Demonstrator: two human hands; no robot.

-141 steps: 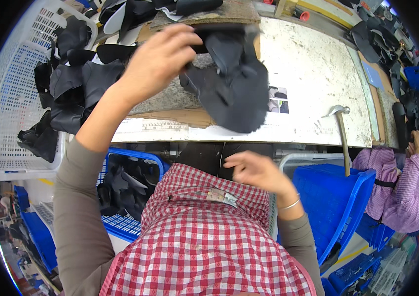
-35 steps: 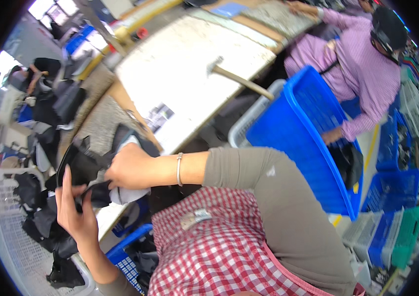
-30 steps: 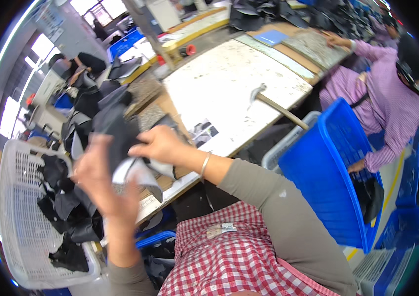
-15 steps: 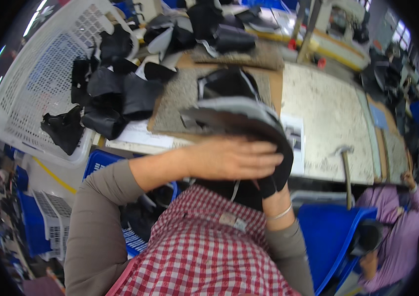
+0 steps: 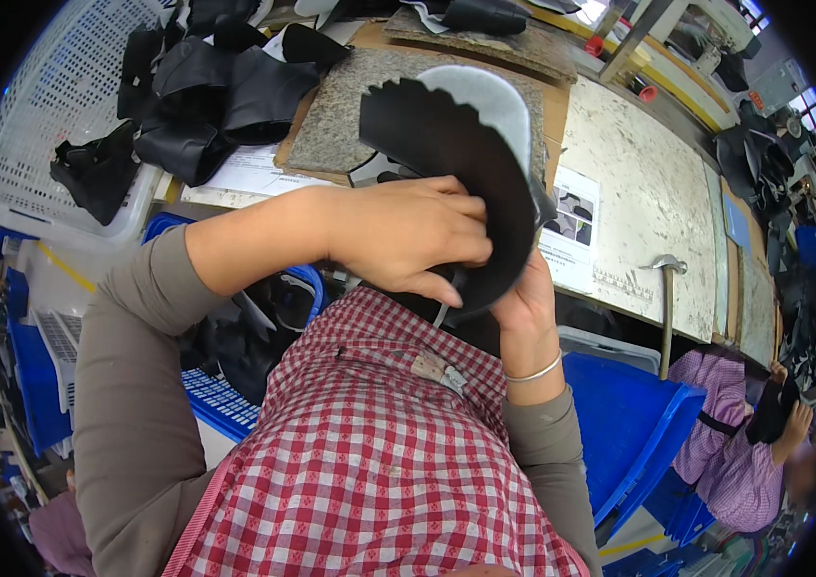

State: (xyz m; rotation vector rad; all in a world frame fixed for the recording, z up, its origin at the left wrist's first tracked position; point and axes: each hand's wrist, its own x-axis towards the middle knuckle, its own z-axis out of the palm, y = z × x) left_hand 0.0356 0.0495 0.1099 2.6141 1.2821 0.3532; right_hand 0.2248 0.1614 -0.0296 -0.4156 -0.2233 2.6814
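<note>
A black shoe upper with a jagged edge and a pale grey lining is held up in front of me, over the near edge of the bench. My left hand reaches across from the left, its fingers bent and pressed into the dark curved side of the upper, thumb pointing down toward the lower rim. Under the right side of the piece, my right hand grips its lower edge; part of those fingers is hidden behind it. Behind the upper lies a grey stone slab on the bench.
Several black uppers are heaped at the left beside a white perforated basket. A printed sheet and a hammer lie on the white bench. Blue crates stand below. A co-worker in a purple top works at the right.
The upper has been turned, so its jagged edge and dark curved side now show. My left hand's fingers have gone from lying across it to bending into it. The whole view has shifted.
</note>
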